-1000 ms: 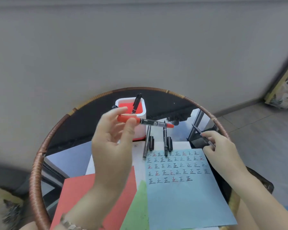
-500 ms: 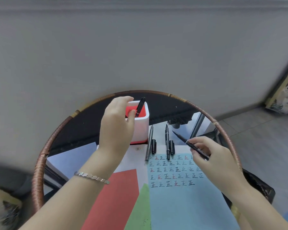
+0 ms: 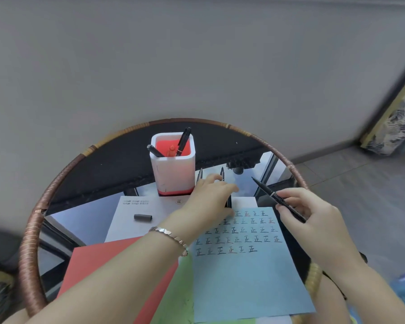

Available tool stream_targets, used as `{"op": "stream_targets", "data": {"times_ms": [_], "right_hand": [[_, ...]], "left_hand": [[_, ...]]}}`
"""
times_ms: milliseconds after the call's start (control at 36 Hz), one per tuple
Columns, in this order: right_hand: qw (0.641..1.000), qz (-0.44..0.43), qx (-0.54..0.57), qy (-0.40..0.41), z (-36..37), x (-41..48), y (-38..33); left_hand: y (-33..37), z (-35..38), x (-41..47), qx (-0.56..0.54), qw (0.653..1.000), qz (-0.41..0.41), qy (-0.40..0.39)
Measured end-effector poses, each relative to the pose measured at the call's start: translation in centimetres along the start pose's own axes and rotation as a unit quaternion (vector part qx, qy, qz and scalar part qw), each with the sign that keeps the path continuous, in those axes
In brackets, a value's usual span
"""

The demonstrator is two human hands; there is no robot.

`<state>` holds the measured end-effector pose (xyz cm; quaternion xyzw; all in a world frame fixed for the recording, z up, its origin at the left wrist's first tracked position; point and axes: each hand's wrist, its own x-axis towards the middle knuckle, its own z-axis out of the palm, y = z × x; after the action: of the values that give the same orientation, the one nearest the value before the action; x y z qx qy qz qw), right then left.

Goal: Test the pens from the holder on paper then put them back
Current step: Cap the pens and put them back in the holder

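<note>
The holder (image 3: 172, 174) has 3 pens (image 3: 182, 141) inside (2 black, 1 orange). Just right of the holder, the left hand (image 3: 208, 197) lies over 2 loose pens (image 3: 222, 173); I cannot tell if its fingers pinch one. Farther right of the holder, the right hand (image 3: 313, 213) pinches a black pen (image 3: 265, 189), tip pointing toward the holder. The blue paper (image 3: 243, 272) with marks lies in front of the holder, and a cap (image 3: 143, 217) lies front-left of it.

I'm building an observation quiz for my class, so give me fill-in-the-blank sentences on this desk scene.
1. The right hand holds a pen coloured ___.
2. The paper bearing written characters is ___.
3. The loose cap lies on a sheet coloured ___.
Missing: black; blue; white.
</note>
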<state>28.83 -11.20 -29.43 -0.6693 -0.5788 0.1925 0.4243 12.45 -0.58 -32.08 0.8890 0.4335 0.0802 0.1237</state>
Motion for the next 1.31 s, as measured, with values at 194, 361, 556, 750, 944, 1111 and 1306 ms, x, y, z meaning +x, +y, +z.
{"op": "stream_targets", "data": {"times_ms": [194, 361, 556, 750, 944, 1111, 1306], "right_hand": [[1.000, 0.006, 0.010, 0.004, 0.0, -0.3, 0.2], [1.000, -0.001, 0.018, -0.012, 0.9, -0.8, -0.3], [0.998, -0.035, 0.009, -0.042, 2.5, -1.2, -1.7], [0.988, -0.122, -0.025, -0.086, 4.0, -2.0, -3.1], [0.980, -0.167, -0.041, -0.102, 4.5, -2.4, -3.4], [0.977, -0.180, -0.056, -0.097, 4.4, -2.5, -3.5], [0.973, -0.198, -0.065, -0.101, 4.3, -2.7, -3.5]], "left_hand": [[1.4, -0.9, -2.5, -0.280, 0.939, -0.031, 0.199], [2.1, -2.6, -6.2, -0.594, 0.738, -0.187, 0.260], [0.1, -2.9, -9.7, -0.725, 0.599, -0.280, 0.192], [-0.6, -3.0, -11.5, -0.744, 0.552, -0.307, 0.218], [-0.5, -2.6, -12.0, -0.773, 0.516, -0.308, 0.205], [-0.2, -2.5, -12.0, -0.779, 0.512, -0.304, 0.199], [0.7, -2.4, -12.0, -0.757, 0.553, -0.288, 0.193]]}}
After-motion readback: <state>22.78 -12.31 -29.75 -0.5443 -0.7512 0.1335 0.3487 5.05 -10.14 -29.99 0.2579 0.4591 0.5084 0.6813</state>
